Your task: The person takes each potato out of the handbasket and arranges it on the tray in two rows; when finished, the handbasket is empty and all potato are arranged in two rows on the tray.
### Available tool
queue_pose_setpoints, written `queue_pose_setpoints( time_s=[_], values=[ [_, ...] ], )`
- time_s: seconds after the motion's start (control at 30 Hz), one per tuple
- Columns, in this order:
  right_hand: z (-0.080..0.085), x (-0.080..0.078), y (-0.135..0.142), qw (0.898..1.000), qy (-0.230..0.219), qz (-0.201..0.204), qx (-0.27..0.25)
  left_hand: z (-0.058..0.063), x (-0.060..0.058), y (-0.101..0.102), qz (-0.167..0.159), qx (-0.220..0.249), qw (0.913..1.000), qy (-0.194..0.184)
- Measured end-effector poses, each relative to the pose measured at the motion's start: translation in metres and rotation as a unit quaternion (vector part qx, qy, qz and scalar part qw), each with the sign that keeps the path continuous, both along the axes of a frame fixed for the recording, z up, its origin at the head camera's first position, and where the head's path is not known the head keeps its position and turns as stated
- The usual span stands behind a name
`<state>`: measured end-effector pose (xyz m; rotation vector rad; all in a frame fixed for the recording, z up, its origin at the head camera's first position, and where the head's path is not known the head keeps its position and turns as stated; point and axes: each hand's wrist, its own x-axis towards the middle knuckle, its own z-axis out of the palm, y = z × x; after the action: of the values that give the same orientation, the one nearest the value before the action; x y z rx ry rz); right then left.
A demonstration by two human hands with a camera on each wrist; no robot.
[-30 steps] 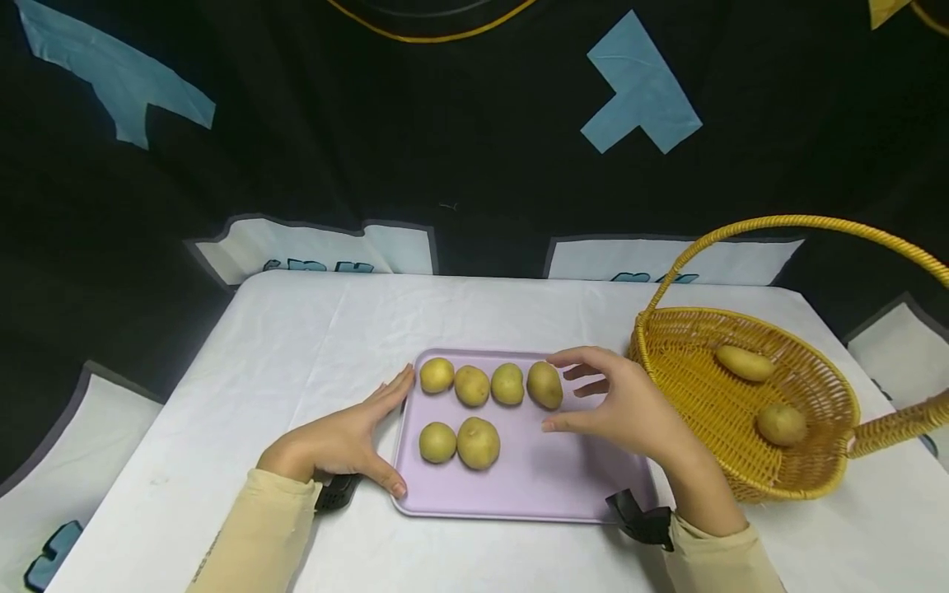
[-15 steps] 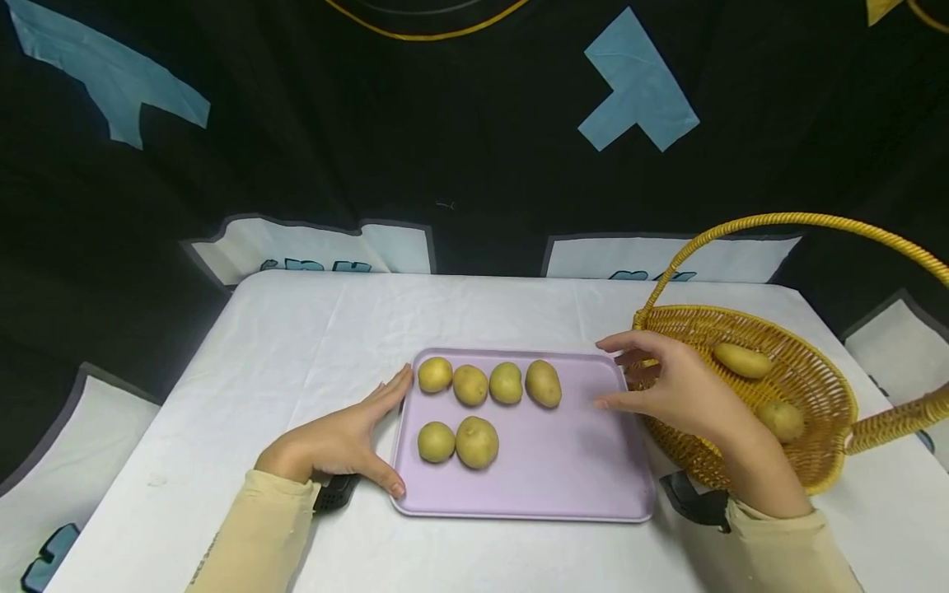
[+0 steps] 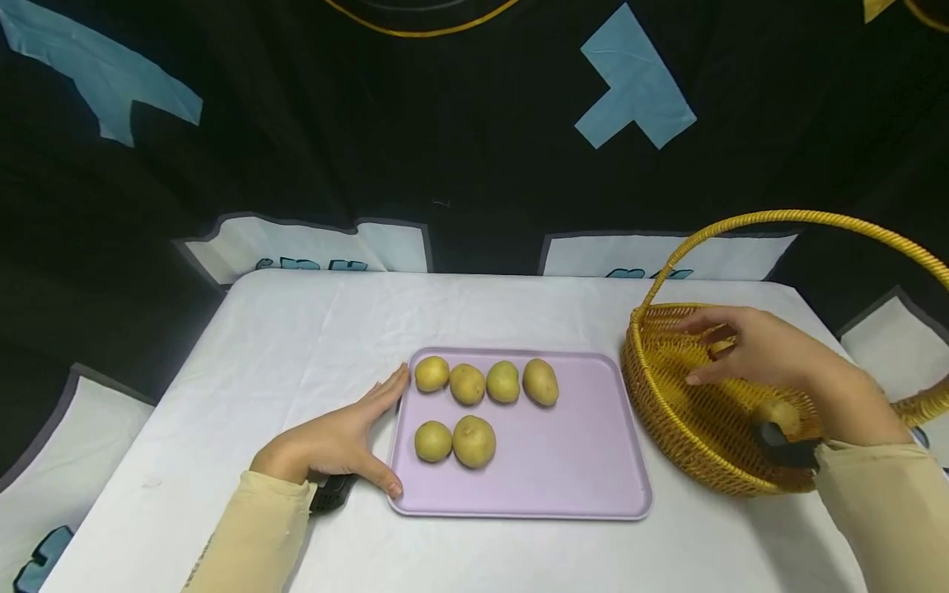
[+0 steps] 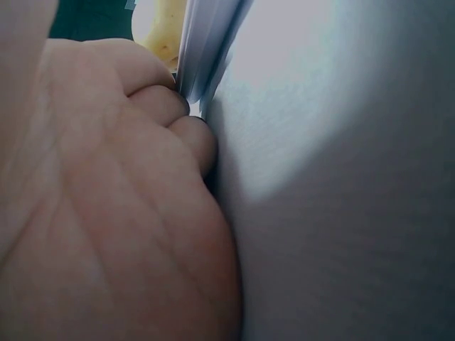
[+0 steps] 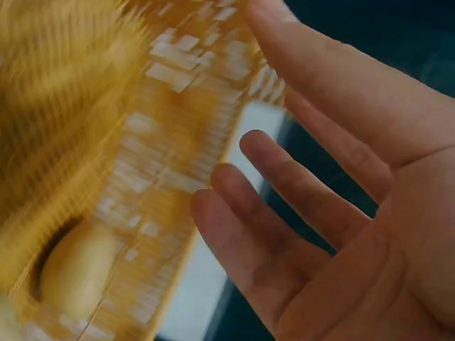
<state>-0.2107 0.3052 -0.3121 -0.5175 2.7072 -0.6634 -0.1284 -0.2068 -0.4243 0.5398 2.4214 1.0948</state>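
My left hand (image 3: 337,441) rests at the left edge of a lilac tray (image 3: 578,494), fingers and thumb spread along its rim. In the left wrist view, the curled lower fingers (image 4: 192,138) lie against the tray's side. Several potatoes (image 3: 474,441) lie on the tray in two rows, the far row longer. My right hand (image 3: 771,350) hovers over a yellow wicker basket (image 3: 670,420), fingers parted and holding nothing. Inside the basket lies a round potato (image 3: 776,416), partly behind my wrist. The right wrist view shows an oval potato (image 5: 78,270) against the blurred weave.
The basket's tall handle (image 3: 786,216) arches over its opening at the right. A white cloth (image 3: 311,329) covers the table. Behind it hangs a black curtain (image 3: 482,148) with blue and white patches.
My right hand has moved right, from beside the far-row potato at the right end to over the basket. The potatoes on the tray and my left hand have kept their places.
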Motion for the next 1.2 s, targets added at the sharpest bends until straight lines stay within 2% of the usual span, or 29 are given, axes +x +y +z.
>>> queue_pose_setpoints(
  time_s=[0.1,0.2,0.37,0.53,0.9,1.03,1.2],
  values=[
    [-0.008,-0.014,0.013,0.999,-0.012,0.007,0.036,-0.001,0.000,-0.001,-0.001,0.001,1.0000,0.000],
    [-0.015,-0.024,0.025,0.996,-0.005,0.012,0.088,-0.001,0.001,-0.002,0.002,0.002,1.0000,-0.003],
    [-0.021,-0.033,0.039,0.990,-0.038,-0.022,0.134,0.001,0.002,-0.002,0.002,0.009,0.9999,-0.007],
    [-0.028,-0.037,0.048,0.988,-0.066,-0.048,0.135,0.001,0.002,-0.003,0.003,0.016,0.9998,-0.012],
    [-0.045,-0.038,0.055,0.993,-0.046,-0.002,0.104,0.001,0.001,-0.002,0.000,0.019,0.9998,-0.010],
    [-0.048,-0.038,0.052,0.994,-0.037,0.022,0.105,0.000,0.001,-0.002,-0.001,0.020,0.9998,-0.007],
    [-0.046,-0.037,0.049,0.993,-0.040,0.026,0.104,0.001,0.002,-0.002,0.001,0.021,0.9998,-0.006]
  ],
)
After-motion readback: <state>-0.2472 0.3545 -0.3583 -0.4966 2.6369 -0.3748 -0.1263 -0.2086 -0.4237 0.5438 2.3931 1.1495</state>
